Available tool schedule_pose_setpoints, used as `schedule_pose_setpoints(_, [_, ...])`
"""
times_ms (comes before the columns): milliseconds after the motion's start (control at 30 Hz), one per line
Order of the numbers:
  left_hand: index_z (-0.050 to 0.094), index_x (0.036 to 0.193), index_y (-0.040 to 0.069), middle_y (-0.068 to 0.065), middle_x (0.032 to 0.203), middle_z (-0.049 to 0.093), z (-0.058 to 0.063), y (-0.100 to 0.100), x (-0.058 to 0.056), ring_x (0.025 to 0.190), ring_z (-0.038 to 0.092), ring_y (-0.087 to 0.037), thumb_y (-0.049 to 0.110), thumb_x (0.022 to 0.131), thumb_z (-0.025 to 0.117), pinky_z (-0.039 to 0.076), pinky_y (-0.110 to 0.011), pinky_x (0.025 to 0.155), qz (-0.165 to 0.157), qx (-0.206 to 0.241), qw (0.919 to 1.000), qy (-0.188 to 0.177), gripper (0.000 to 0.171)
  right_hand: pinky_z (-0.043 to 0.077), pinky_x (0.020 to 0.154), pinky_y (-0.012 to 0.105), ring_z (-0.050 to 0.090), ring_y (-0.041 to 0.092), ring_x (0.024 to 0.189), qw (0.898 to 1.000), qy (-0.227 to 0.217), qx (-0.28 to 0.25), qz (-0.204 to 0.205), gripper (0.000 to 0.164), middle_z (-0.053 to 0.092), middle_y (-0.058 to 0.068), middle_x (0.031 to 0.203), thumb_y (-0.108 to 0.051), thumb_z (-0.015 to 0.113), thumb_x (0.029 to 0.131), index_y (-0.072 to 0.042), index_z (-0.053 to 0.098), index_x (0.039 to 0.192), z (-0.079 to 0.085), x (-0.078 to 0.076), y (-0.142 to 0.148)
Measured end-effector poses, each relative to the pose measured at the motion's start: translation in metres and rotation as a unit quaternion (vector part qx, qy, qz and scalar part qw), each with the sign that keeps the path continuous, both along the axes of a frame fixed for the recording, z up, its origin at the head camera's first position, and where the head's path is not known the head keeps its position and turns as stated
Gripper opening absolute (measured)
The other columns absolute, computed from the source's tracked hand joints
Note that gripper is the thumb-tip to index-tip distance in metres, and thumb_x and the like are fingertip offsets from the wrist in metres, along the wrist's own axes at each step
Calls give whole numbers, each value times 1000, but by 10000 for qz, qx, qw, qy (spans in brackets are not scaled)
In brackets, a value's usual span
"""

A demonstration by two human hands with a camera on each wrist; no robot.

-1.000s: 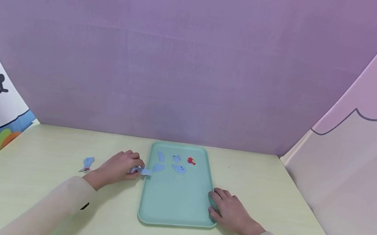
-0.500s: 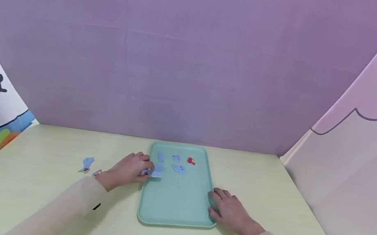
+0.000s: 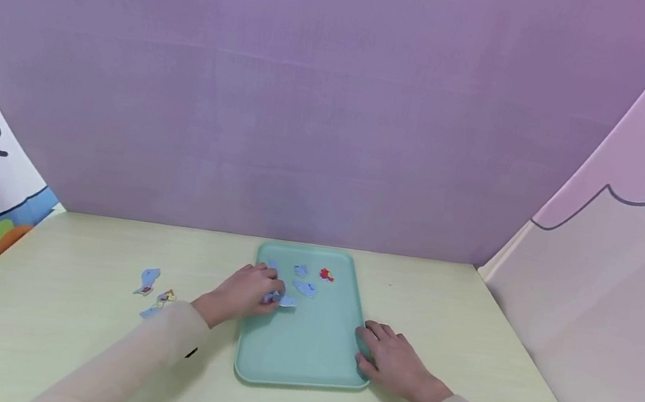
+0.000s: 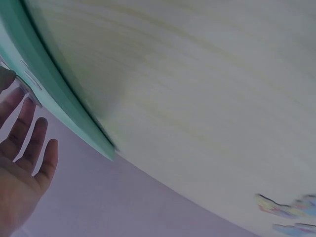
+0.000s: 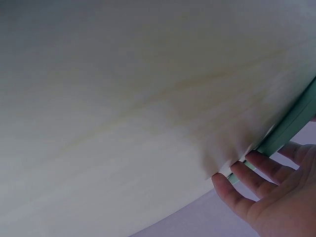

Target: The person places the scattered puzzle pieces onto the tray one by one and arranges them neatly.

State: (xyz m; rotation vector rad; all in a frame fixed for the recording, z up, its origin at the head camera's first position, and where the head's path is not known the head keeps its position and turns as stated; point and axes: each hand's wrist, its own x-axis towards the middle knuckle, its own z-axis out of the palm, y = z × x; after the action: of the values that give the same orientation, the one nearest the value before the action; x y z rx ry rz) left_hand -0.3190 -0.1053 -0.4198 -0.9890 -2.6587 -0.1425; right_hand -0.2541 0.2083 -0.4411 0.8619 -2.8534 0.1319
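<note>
In the head view my left hand (image 3: 246,293) pinches a flat blue paper cutout (image 3: 285,301) over the left part of the green tray (image 3: 302,361). The left wrist view shows the thumb and fingertips on that piece's edge, above the tray rim. My right hand (image 3: 394,362) rests at the tray's right edge, its fingers on the rim. On the tray's far half lie a blue cutout with a pointed end (image 3: 305,288), a smaller blue cutout (image 3: 301,271) and a red cutout (image 3: 326,275). Other blue pieces there are partly hidden behind my left hand.
Left of the tray, on the pale wooden table (image 3: 54,312), lie a blue cutout (image 3: 147,280), a yellowish patterned piece (image 3: 166,297) and another blue piece (image 3: 150,312) beside my sleeve. A purple cloth wall (image 3: 335,125) stands behind the table, with printed cloths at both sides.
My left hand has moved right with the blue cutout, from the tray's left rim to over its surface. More pieces left of the tray have come into sight. My right hand stays put.
</note>
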Motion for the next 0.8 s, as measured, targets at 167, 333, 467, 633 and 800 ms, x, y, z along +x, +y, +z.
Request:
schedule_pose_setpoints(167, [69, 90, 19, 2, 84, 61, 0, 13, -2, 81, 52, -18, 26, 77, 68, 45, -33, 69, -12, -39, 10000, -27, 14, 46, 84, 51, 49, 31, 116, 10000, 9, 0, 2, 44, 52, 15, 126, -32, 53, 89, -5, 52, 124, 1, 1, -1])
schedule_pose_setpoints(333, [69, 90, 20, 3, 85, 61, 1, 25, -6, 79, 51, -17, 26, 78, 67, 44, -34, 69, 20, -93, 9999, -93, 14, 45, 84, 51, 48, 31, 116, 10000, -11, 13, -24, 44, 51, 16, 126, -32, 53, 89, -5, 51, 124, 2, 1, -1])
schedule_pose_setpoints(467, [69, 90, 20, 2, 88, 62, 1, 34, -10, 80, 52, -18, 25, 78, 66, 44, -35, 69, 8, -48, 9999, -93, 13, 45, 84, 52, 48, 31, 117, 10000, -25, 12, -38, 44, 51, 16, 126, -32, 53, 89, -5, 52, 124, 2, 2, -1])
schedule_pose_setpoints(633, [68, 89, 19, 3, 87, 61, 3, 45, -13, 79, 52, -17, 25, 78, 66, 43, -32, 64, -10, -58, 10000, -58, 12, 45, 84, 53, 48, 32, 117, 10000, -66, -15, -58, 44, 51, 15, 127, -32, 54, 89, -6, 52, 124, 3, 3, -1])
schedule_pose_setpoints(800, [67, 85, 20, 4, 81, 59, 6, 55, -16, 76, 50, -16, 24, 79, 65, 40, -30, 61, -5, -113, 9999, -91, 8, 45, 85, 53, 48, 32, 117, 9999, -86, -22, -78, 44, 51, 15, 127, -32, 54, 89, -6, 52, 124, 3, 3, -2])
